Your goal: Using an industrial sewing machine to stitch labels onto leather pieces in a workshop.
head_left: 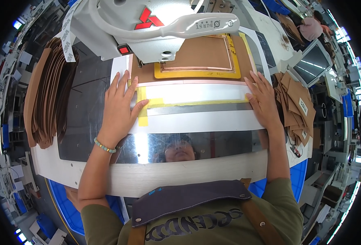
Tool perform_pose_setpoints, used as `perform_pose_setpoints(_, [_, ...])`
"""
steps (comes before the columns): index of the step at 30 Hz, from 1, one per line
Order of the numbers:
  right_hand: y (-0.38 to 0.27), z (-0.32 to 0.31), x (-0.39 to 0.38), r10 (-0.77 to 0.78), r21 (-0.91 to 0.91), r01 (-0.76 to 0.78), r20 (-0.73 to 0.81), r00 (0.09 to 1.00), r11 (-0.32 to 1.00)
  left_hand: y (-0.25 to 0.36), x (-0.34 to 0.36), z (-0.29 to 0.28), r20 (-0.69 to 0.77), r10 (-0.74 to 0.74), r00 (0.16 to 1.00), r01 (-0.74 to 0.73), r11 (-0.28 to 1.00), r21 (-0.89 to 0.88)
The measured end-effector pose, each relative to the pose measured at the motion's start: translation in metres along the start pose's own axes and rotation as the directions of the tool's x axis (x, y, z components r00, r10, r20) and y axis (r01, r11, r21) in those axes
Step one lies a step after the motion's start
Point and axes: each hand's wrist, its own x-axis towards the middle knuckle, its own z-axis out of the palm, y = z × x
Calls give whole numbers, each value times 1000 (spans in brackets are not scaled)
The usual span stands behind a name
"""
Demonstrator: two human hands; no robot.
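Note:
Both hands rest flat, fingers apart, at either side of a white board (192, 120) banded with yellow and grey strips. My left hand (119, 108), a beaded bracelet at its wrist, touches the board near the left end of a brown sheet (245, 55). My right hand (261, 102) lies at that sheet's right end, fingertips on its edge. On the sheet sits a yellow rectangular frame (201, 74) with a pale inner border, partly hidden under the white machine head (103, 28). Beneath the board is a shiny metal plate (225, 147).
A thick stack of brown pieces (41, 94) stands at the left, a loose pile of brown pieces (294, 110) at the right. A tilted screen (311, 61) and another person (311, 28) are at the upper right. Blue bins (294, 177) sit below the table's pale edge.

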Motion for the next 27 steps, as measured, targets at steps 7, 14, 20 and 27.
perform_pose_setpoints(7, [7,7,-6,-32,-19,31,-53,998,999,9,4,-4,-20,8,1000,-9,998,-64])
perform_pose_setpoints(14, [11,10,-5,-89,18,93,-183,979,995,2,6,-1,-15,23,1000,-23,1000,-16])
perform_pose_setpoints(20, [50,-48,-5,123,90,-92,-438,891,992,-2,6,6,-15,32,999,-32,999,-21])
perform_pose_setpoints(27, [124,-117,-70,722,-76,-726,-69,688,684,-21,3,-3,-116,-1,993,-16,989,-148])
